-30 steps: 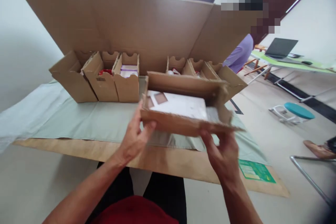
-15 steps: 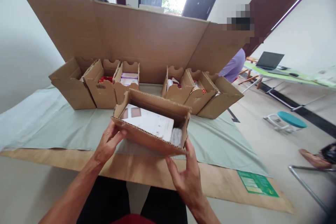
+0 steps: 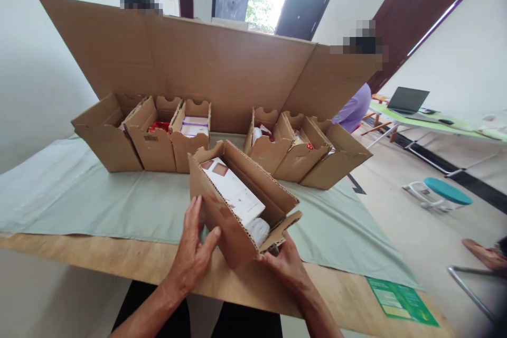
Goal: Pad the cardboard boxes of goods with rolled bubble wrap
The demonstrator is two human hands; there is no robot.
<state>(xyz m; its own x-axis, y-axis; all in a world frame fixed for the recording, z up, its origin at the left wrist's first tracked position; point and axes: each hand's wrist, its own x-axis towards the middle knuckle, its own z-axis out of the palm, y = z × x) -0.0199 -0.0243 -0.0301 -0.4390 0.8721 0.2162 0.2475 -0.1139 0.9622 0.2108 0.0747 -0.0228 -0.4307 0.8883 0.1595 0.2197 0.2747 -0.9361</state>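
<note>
I hold a small open cardboard box over the near edge of the table, one end turned toward me. A white carton and a white wrapped item lie inside it. My left hand presses flat against the box's left side, thumb on the wall. My right hand grips under the near right corner by the flap.
Two groups of similar open boxes stand in a row on the pale green cloth, backed by a tall cardboard sheet. A person in purple, a laptop desk and a teal stool are at right.
The box has come down and toward me and turned from broadside to end-on. Both hands shifted their hold with it.
</note>
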